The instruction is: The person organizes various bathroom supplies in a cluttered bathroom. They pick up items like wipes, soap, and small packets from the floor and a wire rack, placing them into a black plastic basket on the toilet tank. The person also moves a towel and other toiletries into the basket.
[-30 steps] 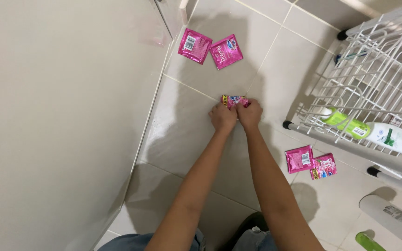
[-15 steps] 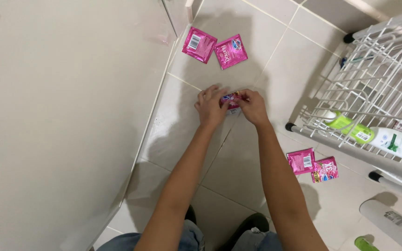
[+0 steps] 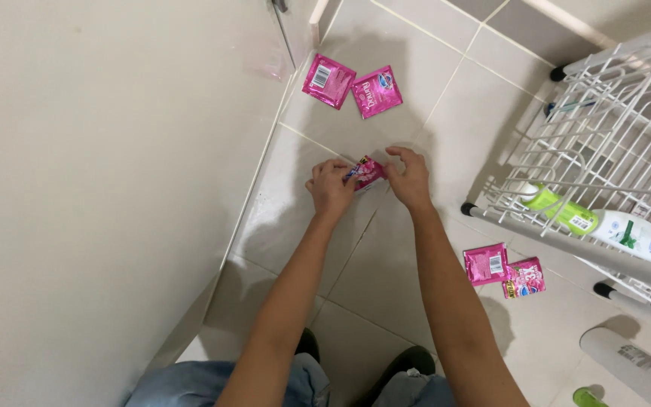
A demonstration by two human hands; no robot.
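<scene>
A small pink sachet (image 3: 368,172) is held above the tiled floor between both hands. My left hand (image 3: 331,187) pinches its left end and my right hand (image 3: 410,178) grips its right end. Two more pink sachets (image 3: 352,85) lie flat on the tiles farther away, near the wall. Another pair of pink sachets (image 3: 503,270) lies to the right of my right forearm.
A white wire rack (image 3: 612,143) stands at the right, holding a green-and-white bottle (image 3: 604,224) on its side. A cream wall (image 3: 107,173) fills the left. A white bottle (image 3: 631,367) lies at the lower right. My knees in jeans (image 3: 295,384) show at the bottom.
Both hands lifted from the floor with the pink sachet and have drawn slightly apart, stretching it between them. The view shifted a little.
</scene>
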